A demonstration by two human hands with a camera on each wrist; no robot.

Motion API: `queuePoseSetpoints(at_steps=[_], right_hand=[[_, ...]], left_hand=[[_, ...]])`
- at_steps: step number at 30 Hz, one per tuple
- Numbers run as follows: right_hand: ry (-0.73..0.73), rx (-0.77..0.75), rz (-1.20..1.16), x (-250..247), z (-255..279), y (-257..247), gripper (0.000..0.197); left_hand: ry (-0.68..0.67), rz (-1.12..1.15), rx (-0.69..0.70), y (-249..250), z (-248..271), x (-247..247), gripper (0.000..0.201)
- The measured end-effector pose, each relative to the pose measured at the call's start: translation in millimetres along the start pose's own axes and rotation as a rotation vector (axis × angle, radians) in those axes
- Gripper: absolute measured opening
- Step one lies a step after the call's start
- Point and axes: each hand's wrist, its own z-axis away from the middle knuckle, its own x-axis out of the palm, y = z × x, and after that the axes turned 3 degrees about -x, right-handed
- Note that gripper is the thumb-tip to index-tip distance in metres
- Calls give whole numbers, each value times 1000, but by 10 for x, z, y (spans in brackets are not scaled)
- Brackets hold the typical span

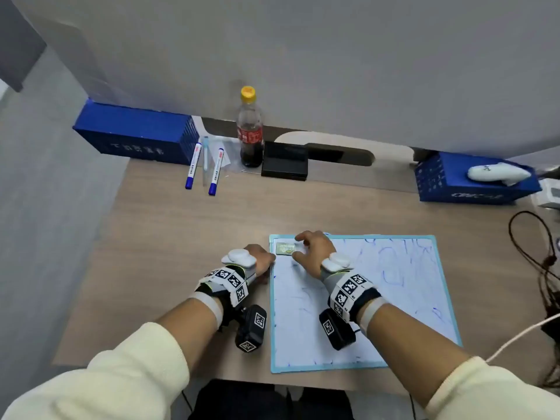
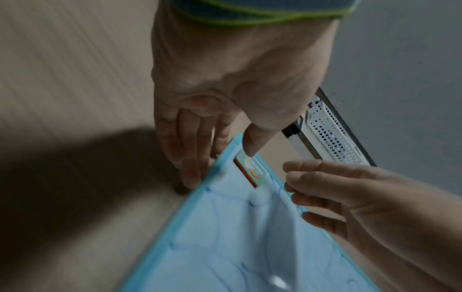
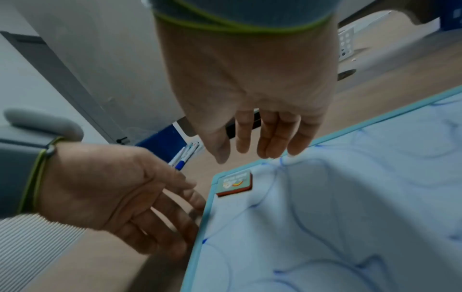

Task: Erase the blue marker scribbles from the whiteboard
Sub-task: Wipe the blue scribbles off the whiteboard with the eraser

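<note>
The whiteboard (image 1: 403,301) with a light blue frame lies flat on the wooden table, covered in blue scribbles (image 1: 394,271). A small rectangular eraser (image 1: 285,248) sits on its far left corner. My right hand (image 1: 312,250) hovers just over the eraser with relaxed, spread fingers and holds nothing. In the right wrist view the right hand (image 3: 252,126) hangs above the eraser (image 3: 233,183) and board (image 3: 350,207). My left hand (image 1: 260,259) lies beside the board, its straight fingers (image 2: 192,173) against the left frame edge near the eraser (image 2: 250,171).
Two blue-capped markers (image 1: 194,166) (image 1: 216,171) lie at the back left beside a long blue box (image 1: 136,134). A cola bottle (image 1: 250,128) and a black box (image 1: 285,160) stand behind the board. Another blue box (image 1: 472,180) and cables (image 1: 539,253) are on the right.
</note>
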Motion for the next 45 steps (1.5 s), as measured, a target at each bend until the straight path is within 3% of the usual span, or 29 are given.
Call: queuePoseSetpoints(at_steps=[2, 5, 9, 15, 21, 25, 29, 37, 42, 45], right_hand=[[52, -3, 4, 48, -61, -7, 42], [56, -22, 60, 128, -58, -61, 41], [80, -43, 147, 305, -85, -73, 37], [190, -26, 143, 438, -109, -53, 26], [268, 28, 42, 324, -20, 182, 26], [308, 68, -1, 285, 58, 304, 27], [300, 56, -30, 377, 19, 226, 27], [341, 39, 6, 381, -73, 166, 22], [452, 314, -92, -43, 32, 618, 26], [450, 326, -117, 36, -35, 576, 26]], left_hand=[[63, -79, 37, 19, -94, -59, 25], [262, -236, 169, -1, -253, -186, 20], [310, -355, 379, -24, -466, -183, 24], [557, -532, 329, -35, -454, -61, 27], [475, -516, 186, 2, -515, -9, 67], [419, -503, 154, 20, -480, 5, 80], [445, -496, 110, 39, -454, 53, 92], [440, -534, 84, 51, -486, 77, 95], [451, -539, 79, 75, -478, 87, 97], [429, -554, 82, 81, -469, 79, 97]])
